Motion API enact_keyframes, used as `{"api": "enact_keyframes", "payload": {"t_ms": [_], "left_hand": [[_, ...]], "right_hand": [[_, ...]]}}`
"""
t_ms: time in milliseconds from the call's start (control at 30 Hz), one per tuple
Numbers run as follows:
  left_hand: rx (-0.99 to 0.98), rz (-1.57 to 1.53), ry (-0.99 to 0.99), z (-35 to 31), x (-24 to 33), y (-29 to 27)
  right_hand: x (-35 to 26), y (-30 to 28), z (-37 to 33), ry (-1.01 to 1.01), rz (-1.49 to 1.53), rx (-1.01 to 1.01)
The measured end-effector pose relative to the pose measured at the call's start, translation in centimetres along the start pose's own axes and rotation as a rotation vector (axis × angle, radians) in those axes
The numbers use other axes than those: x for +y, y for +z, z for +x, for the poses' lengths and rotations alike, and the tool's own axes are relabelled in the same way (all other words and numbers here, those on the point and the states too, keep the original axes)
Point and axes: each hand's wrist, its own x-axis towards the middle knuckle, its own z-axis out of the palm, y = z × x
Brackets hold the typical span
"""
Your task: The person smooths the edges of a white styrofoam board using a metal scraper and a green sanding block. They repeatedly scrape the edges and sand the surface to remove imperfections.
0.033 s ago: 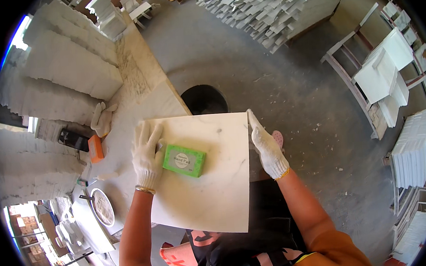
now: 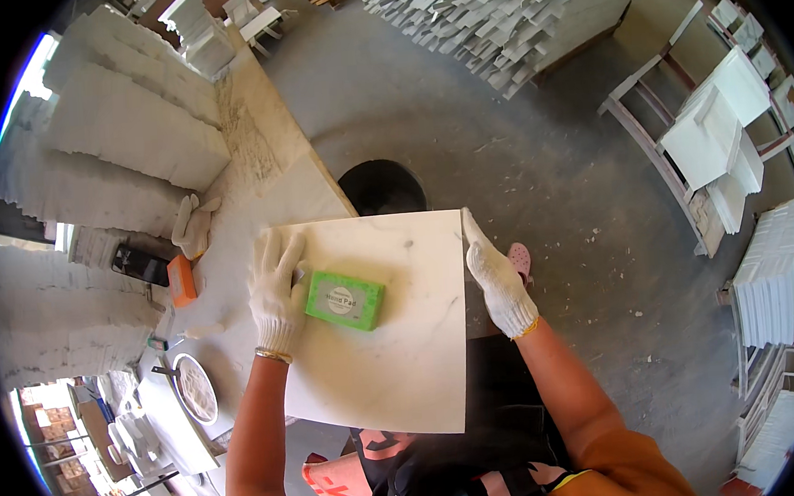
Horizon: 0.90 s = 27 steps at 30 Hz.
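A square white marble tile (image 2: 404, 357) with faint grey veins lies in front of me, its left part over the workbench and its right part past the bench edge. On it rests a green box-shaped hand pad (image 2: 345, 300) with a pale round label. My left hand (image 2: 277, 287), in a white knit glove, lies flat at the tile's left edge with its fingers spread, just beside the pad. Along the right edge, my gloved right hand (image 2: 499, 283) is stretched out, its palm side against the tile and its fingers pointing away from me. Neither hand is closed round anything.
Stacked stone slabs (image 2: 126, 128) stand along the left of the bench (image 2: 266, 120). An orange box (image 2: 181, 280), a phone (image 2: 139, 263), a spare glove (image 2: 193, 226) and a white basin (image 2: 195, 388) are near my left arm. A black bucket (image 2: 382, 187) stands beyond the tile; racks (image 2: 654, 141) line the right.
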Motion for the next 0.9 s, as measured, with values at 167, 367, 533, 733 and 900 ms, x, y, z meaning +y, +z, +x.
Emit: {"api": "enact_keyframes", "payload": {"t_ms": [167, 367, 533, 733, 900], "left_hand": [[-0.022, -0.064, -0.035, 0.0, 0.8, -0.5], [0.038, -0.021, 0.030, -0.2, -0.1, 0.2], [0.022, -0.086, 0.052, 0.5, -0.1, 0.3], [0.056, 0.004, 0.063, -0.3, -0.2, 0.3], [0.066, -0.039, 0.047, -0.8, -0.1, 0.2]], "right_hand": [[-0.5, -1.1, -3.8, -0.062, -0.221, -0.090], [-1.4, -0.6, -0.8, -0.218, -0.366, 0.013], [-0.4, -0.5, 0.8, -0.241, -0.239, 0.091], [1.4, -2.6, -4.9, 0.053, -0.060, -0.135], [0.4, -3.2, -5.6, 0.190, 0.104, -0.086]]}}
